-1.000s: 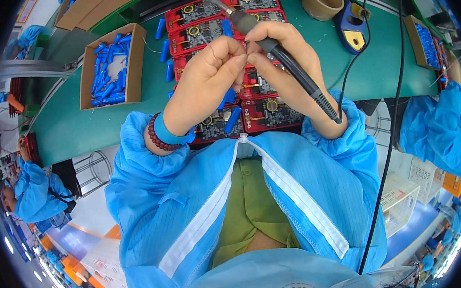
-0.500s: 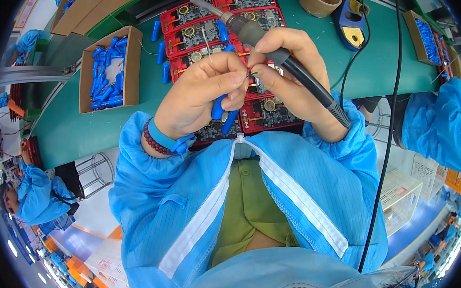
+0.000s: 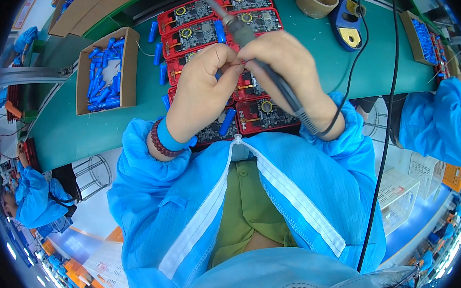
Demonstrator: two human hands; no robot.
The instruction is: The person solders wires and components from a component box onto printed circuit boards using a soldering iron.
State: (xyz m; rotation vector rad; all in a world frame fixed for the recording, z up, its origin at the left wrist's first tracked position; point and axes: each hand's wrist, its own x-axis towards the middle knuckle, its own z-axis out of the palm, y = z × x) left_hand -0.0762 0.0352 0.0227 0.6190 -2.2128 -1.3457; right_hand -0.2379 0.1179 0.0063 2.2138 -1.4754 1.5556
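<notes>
My right hand (image 3: 287, 62) is closed around a soldering iron (image 3: 242, 33), whose tip points up and left, away from the fingers. Its thumb and forefinger meet my left hand's fingertips at a thin wire (image 3: 243, 63). My left hand (image 3: 202, 86) pinches that wire from the other side; its palm and curled fingers are partly hidden. Below both hands lie rows of circuit boards in red cases (image 3: 250, 125), each with a yellow-ringed round part. A blue cylindrical cell (image 3: 228, 121) rests on the nearest boards, and another blue cell (image 3: 220, 31) lies farther up.
To the left stands a cardboard box (image 3: 131, 78) of blue cells, with several loose cells (image 3: 157, 53) beside the cases. Far right of the boards are a beige round pot (image 3: 314, 4) and an iron stand (image 3: 349, 21) with yellow sponge. A black cable (image 3: 391, 102) hangs down at right.
Both hands have turned and drawn closer together, and the iron's tip has swung slightly right. The blue cell that hung below my left fingers is now out of sight there.
</notes>
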